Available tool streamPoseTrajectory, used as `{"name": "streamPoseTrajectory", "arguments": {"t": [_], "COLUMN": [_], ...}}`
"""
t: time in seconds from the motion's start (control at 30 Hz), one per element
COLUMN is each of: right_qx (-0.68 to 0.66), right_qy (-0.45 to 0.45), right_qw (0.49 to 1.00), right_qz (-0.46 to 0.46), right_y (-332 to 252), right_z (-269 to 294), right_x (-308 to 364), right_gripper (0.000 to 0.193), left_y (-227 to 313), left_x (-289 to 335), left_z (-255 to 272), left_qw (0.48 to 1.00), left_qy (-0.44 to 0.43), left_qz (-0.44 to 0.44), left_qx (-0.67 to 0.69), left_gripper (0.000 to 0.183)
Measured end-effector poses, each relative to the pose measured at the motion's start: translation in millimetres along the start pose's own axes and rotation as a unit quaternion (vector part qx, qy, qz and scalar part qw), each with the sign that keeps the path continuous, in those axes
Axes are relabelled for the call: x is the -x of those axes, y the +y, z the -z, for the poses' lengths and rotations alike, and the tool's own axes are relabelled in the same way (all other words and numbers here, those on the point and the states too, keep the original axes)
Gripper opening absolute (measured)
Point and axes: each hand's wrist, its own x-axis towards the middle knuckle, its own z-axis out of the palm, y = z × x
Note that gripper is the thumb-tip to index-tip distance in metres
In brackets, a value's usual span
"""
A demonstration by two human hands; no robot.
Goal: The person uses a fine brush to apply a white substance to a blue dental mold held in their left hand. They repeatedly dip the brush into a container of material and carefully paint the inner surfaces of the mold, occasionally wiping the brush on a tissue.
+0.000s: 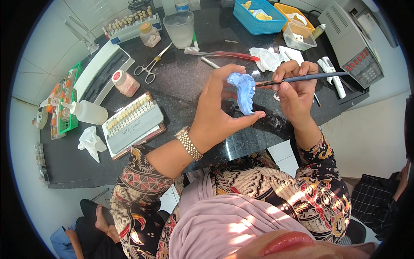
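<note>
Holding a blue tooth mould above the dark bench, cupped in the left hand with the thumb at its near end and the fingers bent round its far end. Pinching a slim dark brush between the thumb and fingers of the right hand, with the tip aimed at the right side of the mould; cannot tell whether touching it or just beside it. Beyond the mould and to its left, can see a clear cup partly filled with cloudy liquid. Farther left of the mould, can see a tan-lidded jar of pale pink powder and, roughly level with the mould, a red-and-white-lidded jar of pinker powder. Nearer than these, left of the mould, can see a grey case bearing a row of tooth samples. Well left of the mould, can make out a white squeeze bottle, with contents hidden, and a green basket holding small orange-lidded jars. Beyond the mould and to its right, can see a blue basket holding yellowish lumps, an orange basket with white paper inside, and a clear tub containing something small and whitish.
</note>
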Motion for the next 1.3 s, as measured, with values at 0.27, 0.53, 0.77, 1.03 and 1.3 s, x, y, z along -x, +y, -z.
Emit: {"name": "streamPoseTrajectory", "arguments": {"t": [0.27,0.53,0.77,1.03,1.3], "right_qx": [0.001,-0.01,-0.021,-0.048,0.526], "right_qy": [-0.031,-0.02,-0.017,0.1,-0.045], "right_qw": [1.0,1.0,1.0,0.991,0.846], "right_qz": [0.004,0.003,-0.008,0.077,0.075], "right_y": [3.0,4.9,0.8,-4.8,-42.4], "right_z": [6.7,6.1,4.5,18.1,70.0], "right_x": [-0.4,0.5,1.9,-14.8,-13.0], "right_gripper": [0.04,0.04,0.038,0.011,0.013], "left_y": [1.5,2.0,3.4,9.7,4.7], "left_x": [-0.6,0.0,1.4,-4.1,-3.6], "left_z": [0.5,0.8,-1.1,-6.1,-0.9], "left_qw": [1.0,1.0,1.0,0.992,0.993], "left_qy": [-0.003,-0.003,-0.01,-0.017,-0.034], "left_qz": [0.001,0.001,0.016,0.115,0.112], "left_qx": [-0.001,-0.003,-0.009,0.048,-0.015], "left_gripper": [0.076,0.076,0.076,0.075,0.072]}}
